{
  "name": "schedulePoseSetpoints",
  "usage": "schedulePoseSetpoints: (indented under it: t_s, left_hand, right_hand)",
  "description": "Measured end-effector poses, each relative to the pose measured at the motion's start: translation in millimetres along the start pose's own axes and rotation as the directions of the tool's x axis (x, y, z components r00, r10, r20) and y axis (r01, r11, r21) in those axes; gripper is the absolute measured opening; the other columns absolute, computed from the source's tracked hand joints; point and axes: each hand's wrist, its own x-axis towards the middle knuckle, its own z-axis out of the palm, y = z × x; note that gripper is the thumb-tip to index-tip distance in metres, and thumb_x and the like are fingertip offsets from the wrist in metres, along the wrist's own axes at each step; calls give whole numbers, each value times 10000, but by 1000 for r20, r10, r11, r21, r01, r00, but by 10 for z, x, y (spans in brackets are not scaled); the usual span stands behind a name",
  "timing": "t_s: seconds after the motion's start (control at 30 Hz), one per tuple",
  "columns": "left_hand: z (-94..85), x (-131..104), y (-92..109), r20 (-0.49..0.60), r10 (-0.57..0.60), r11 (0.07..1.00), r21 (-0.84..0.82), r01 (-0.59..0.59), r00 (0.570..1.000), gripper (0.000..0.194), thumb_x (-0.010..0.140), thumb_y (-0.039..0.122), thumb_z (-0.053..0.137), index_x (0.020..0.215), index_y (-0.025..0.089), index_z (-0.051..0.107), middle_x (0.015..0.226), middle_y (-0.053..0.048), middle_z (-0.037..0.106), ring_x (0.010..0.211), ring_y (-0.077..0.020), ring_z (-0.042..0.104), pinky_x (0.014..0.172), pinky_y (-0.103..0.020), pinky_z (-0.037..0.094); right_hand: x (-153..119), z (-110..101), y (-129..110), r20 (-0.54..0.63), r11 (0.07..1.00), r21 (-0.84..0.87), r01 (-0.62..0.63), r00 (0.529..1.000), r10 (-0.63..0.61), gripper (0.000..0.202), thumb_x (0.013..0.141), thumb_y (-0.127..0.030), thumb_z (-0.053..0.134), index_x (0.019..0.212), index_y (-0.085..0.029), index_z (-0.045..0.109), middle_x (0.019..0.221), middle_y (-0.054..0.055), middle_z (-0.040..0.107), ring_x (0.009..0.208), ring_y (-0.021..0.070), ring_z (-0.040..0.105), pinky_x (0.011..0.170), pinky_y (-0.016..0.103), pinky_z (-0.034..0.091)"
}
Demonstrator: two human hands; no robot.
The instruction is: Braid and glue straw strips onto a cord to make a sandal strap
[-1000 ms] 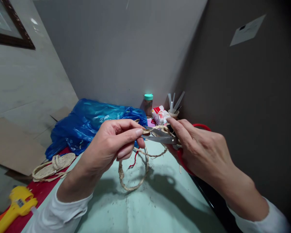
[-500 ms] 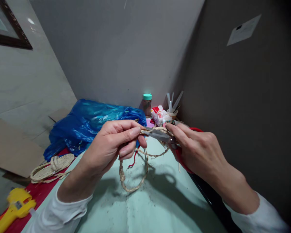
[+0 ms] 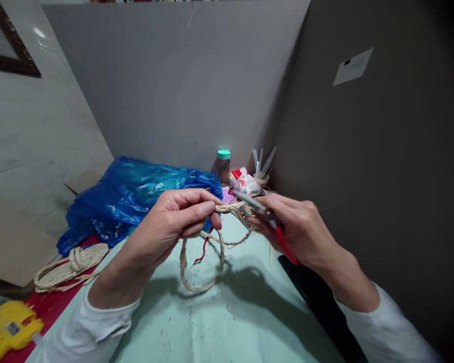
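My left hand (image 3: pixel 181 217) pinches one end of a braided straw cord (image 3: pixel 229 207) between thumb and fingers. In my right hand (image 3: pixel 298 224) is a pair of scissors (image 3: pixel 282 237) with red handles, its blades pointing up and left above the cord. The fingers of that hand also seem to touch the straw piece near a small shiny, beaded part (image 3: pixel 245 212). From the hands a straw loop (image 3: pixel 182 267) hangs over the pale green tabletop (image 3: pixel 227 322). A red string (image 3: pixel 202 252) dangles beside the loop.
A blue plastic bag (image 3: pixel 136 191) lies at the back left. A woven straw sandal (image 3: pixel 75 262) and a yellow glue gun (image 3: pixel 13 327) are on the left. Behind my hands stand a jar (image 3: pixel 223 166) with a teal lid, a red-and-white packet (image 3: pixel 242 179) and a cup (image 3: pixel 261 180) of glue sticks.
The scissor blades have left the cord beside my left fingertips and tilted up. My right hand has shifted slightly left, and the camera view has turned a little.
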Motion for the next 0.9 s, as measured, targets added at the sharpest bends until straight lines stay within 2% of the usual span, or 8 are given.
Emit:
schedulePoseSetpoints:
  t_s: [0.1, 0.2, 0.27, 0.4, 0.5, 0.63, 0.77, 0.9]
  left_hand:
    - [-24, -11, 1, -27, 56, 992, 114, -53, 998, 102, 831, 209, 672, 858, 154, 753, 664, -30, 703, 461, -33, 419, 433, -169, 265]
    - [-22, -35, 1, -26, 153, 962, 232, -143, 988, 102, 826, 185, 683, 857, 184, 780, 704, -27, 730, 623, -91, 602, 558, -178, 427]
    - [-6, -47, -3, -6, 214, 932, 300, -202, 977, 108, 823, 174, 689, 858, 203, 787, 734, -21, 742, 697, -116, 655, 625, -191, 477]
    - [43, -54, -17, 10, 374, 837, 427, -342, 927, 67, 791, 162, 731, 816, 203, 777, 745, -4, 727, 655, -104, 639, 571, -186, 472]
    - [76, -53, -38, 100, 546, 687, 514, -513, 832, 71, 782, 130, 742, 812, 192, 760, 739, -4, 710, 652, -103, 617, 581, -203, 473]
    - [113, -52, -90, 279, 729, 380, 595, -708, 625, 155, 791, 63, 713, 889, 175, 754, 768, -38, 715, 683, -130, 602, 638, -267, 486]
    - [159, -41, -140, 344, 809, 152, 662, -734, 478, 251, 784, 24, 687, 961, 193, 744, 805, -41, 716, 702, -149, 560, 637, -306, 469]
    - [195, -15, -164, 380, 845, -13, 718, -696, 376, 225, 775, 45, 706, 932, 203, 737, 782, -32, 705, 719, -159, 553, 620, -306, 473]
  right_hand:
    - [39, -128, -28, 59, 892, 394, -224, 974, 219, 172, 881, -329, 629, 949, -176, 670, 681, 9, 648, 476, 104, 526, 474, 240, 406]
    - [57, -181, -61, 159, 707, 582, -401, 909, 385, 181, 874, -332, 627, 961, -180, 673, 563, -38, 573, 371, 79, 456, 385, 217, 369]
    - [57, -167, -72, 132, 673, 613, -413, 894, 428, 156, 857, -327, 655, 898, -178, 675, 534, -50, 533, 362, 62, 421, 357, 196, 329]
    - [49, -139, -69, 100, 586, 709, -392, 879, 466, 156, 863, -322, 658, 858, -166, 659, 506, -67, 481, 352, 39, 363, 333, 175, 276]
    - [55, -169, -77, 86, 508, 777, -371, 863, 497, 149, 864, -309, 665, 874, -161, 655, 500, -74, 486, 340, 34, 363, 328, 170, 276]
    - [69, -220, -141, 218, 446, 801, -400, 888, 405, 148, 867, -301, 666, 918, -161, 668, 507, -70, 504, 349, 38, 404, 339, 165, 281]
    - [67, -208, -207, 430, 376, 789, -486, 874, 227, 152, 864, -308, 666, 876, -157, 662, 549, -68, 476, 380, 28, 377, 355, 161, 281]
    - [58, -151, -212, 459, 293, 822, -488, 873, 164, 173, 867, -321, 659, 867, -149, 647, 493, -85, 419, 380, 35, 331, 363, 169, 276]
